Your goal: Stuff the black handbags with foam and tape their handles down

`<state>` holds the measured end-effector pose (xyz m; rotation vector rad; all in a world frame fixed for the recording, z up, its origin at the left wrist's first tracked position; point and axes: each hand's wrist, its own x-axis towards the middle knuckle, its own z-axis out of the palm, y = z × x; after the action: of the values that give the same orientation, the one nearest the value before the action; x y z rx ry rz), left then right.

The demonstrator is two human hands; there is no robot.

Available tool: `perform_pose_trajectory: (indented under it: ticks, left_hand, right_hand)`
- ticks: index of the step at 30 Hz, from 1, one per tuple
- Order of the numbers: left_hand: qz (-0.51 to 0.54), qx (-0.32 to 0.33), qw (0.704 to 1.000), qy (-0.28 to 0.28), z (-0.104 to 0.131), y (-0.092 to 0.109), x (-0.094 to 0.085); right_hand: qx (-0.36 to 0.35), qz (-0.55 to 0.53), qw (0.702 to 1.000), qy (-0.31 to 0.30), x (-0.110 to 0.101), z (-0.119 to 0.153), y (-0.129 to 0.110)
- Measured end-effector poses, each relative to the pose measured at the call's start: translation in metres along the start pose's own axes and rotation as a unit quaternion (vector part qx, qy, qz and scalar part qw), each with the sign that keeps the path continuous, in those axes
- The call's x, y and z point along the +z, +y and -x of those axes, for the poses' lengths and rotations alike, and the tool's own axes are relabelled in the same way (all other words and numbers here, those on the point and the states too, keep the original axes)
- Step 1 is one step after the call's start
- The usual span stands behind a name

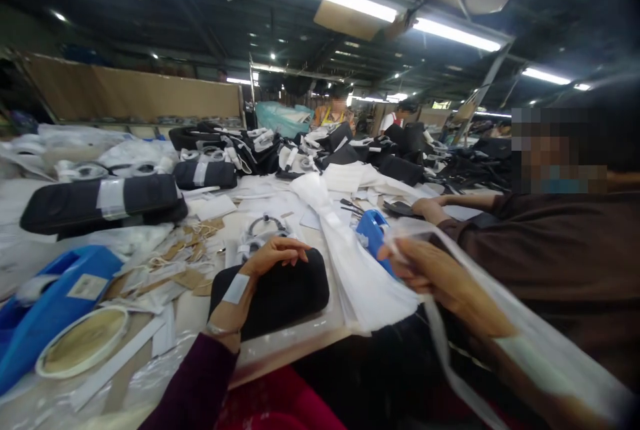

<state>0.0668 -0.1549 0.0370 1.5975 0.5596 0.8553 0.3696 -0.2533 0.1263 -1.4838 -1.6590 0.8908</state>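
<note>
A black zip-style case [290,290] lies flat at the table's front edge. My left hand [277,257] rests over its upper left part, fingers loosely stretched and slightly bent, holding nothing I can see. A pale patch is stuck to that wrist. On the right, my right hand [413,263] is raised off the table and blurred, its fingers closed on a translucent white sheet [500,297] that trails down to the lower right. White foam sheets [350,263] lie in a long pile between the case and a blue tape dispenser [373,230].
Another blue tape dispenser [65,303] and a tape roll ring [83,343] are at left, near scattered cardboard tags [187,250]. Taped black cases [100,203] lie behind. A coiled grey cable [265,227] sits beyond my left hand. A co-worker in a brown shirt [550,257] reaches in from the right.
</note>
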Motion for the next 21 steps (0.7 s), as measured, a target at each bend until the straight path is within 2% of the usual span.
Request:
perform_pose_trajectory:
  ticks: [2,4,7,9,14,18,21]
  left_hand:
    - [0.005,0.005,1.000,0.005,-0.002,0.001,0.001]
    - [0.020,0.015,1.000,0.016,-0.004,0.001,0.003]
    - [0.046,0.028,0.997,0.047,-0.006,-0.003,0.004]
    - [0.057,0.029,0.996,0.066,-0.006,-0.006,0.003]
    - [0.062,0.023,0.995,0.081,-0.001,-0.002,0.004]
    - [0.056,0.027,0.997,0.051,0.004,0.008,0.006]
    - [0.077,0.028,0.995,0.050,0.004,0.005,0.004]
  right_hand:
    - [0.069,-0.097,0.988,-0.098,0.023,-0.016,-0.017]
    - [0.148,-0.174,0.954,-0.192,0.054,-0.038,-0.029]
    - [0.215,-0.170,0.929,-0.250,0.096,-0.065,-0.029]
    - [0.241,-0.160,0.918,-0.271,0.112,-0.069,-0.019]
    - [0.283,-0.158,0.887,-0.330,0.114,-0.046,0.002]
    - [0.313,-0.195,0.839,-0.401,0.111,-0.032,0.004]
    - [0.308,-0.235,0.818,-0.425,0.113,-0.032,0.005]
